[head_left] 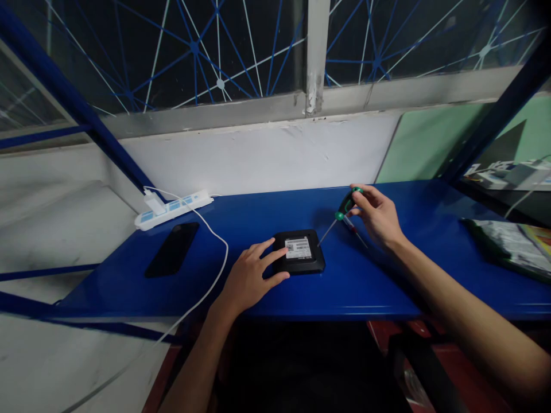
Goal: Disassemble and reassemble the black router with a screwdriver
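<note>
A flat black box (303, 266) with a white label (298, 249) lies on the blue table. My left hand (253, 272) rests on its left side with the fingers spread, one fingertip touching the label. My right hand (376, 211) is closed round a green and black screwdriver (346, 203), held tilted. Its shaft slants down to the left, and the tip is at the right edge of the box. A second, thinner screwdriver (353, 229) with a dark red part lies on the table beneath my right hand.
A black phone (172, 250) lies at the left, before a white power strip (174, 210) with a plugged-in charger. Its white cable (221, 238) loops down past my left forearm. A plastic package (512, 244) lies far right. Blue frame posts flank the table (275, 206).
</note>
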### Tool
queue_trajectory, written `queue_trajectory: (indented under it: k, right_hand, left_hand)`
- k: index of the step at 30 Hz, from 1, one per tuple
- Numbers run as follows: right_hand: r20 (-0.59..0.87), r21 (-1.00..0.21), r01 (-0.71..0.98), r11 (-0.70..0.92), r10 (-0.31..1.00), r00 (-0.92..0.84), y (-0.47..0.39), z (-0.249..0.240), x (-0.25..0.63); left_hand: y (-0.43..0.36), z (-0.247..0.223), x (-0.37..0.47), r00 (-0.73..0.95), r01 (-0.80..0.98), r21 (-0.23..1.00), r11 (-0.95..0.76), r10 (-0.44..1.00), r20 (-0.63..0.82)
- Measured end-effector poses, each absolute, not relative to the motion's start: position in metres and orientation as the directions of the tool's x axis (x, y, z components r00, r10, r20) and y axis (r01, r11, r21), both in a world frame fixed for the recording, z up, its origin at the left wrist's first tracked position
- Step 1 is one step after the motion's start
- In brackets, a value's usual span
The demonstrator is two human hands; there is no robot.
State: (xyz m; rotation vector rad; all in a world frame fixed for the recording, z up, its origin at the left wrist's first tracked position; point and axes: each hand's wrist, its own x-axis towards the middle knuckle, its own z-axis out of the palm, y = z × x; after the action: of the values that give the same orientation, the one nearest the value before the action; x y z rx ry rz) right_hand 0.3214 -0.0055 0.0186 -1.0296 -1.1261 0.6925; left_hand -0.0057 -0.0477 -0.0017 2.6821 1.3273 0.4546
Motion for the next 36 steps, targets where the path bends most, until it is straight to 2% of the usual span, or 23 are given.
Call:
queue_trajectory:
  k: [7,21,30,36]
  right_hand:
    - [0.346,-0.938,0.05,0.343,0.911,0.226,-0.013,0.022,0.311]
    - [0.361,-0.933,0.095,0.348,0.897,0.256,-0.014,0.024,0.307]
    - [0.466,-0.883,0.196,0.426,0.847,0.257,-0.024,0.031,0.303]
    - [0.635,-0.762,0.389,0.519,0.718,0.286,-0.055,0.036,0.297]
  left_hand:
    - [-0.047,-0.004,-0.007,0.575,0.754,0.23,-0.615,0.788,0.221]
    - [-0.049,-0.002,-0.006,0.553,0.758,0.267,-0.595,0.803,0.221]
    - [-0.048,-0.003,-0.006,0.56,0.738,0.286,-0.611,0.791,0.245]
    - [-0.048,-0.002,-0.005,0.563,0.747,0.281,-0.602,0.798,0.215]
